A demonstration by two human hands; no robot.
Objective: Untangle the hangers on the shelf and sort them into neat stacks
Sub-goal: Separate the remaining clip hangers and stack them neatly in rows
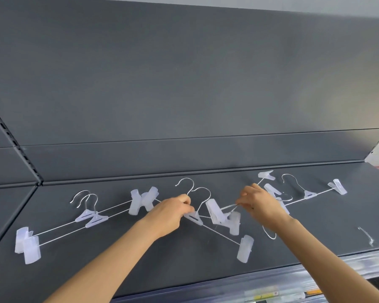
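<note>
As L hand [173, 207] pinches hanger neck [194, 216], R hand [260, 204] pinches rod [227, 207].

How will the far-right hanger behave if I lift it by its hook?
The hanger likely lifts light and stiff: thin wire bar, small plastic clips. Its left end runs behind the right hand, so it may snag.

We think this is a shop; the shelf [184, 270] is dark grey metal with a flat grey back wall [184, 84]; a post [13, 145] with little slots stands at the left; the front edge has a clear strip [293, 287] with small labels; shop-style clip hangers [92, 217] lie on it.
</note>
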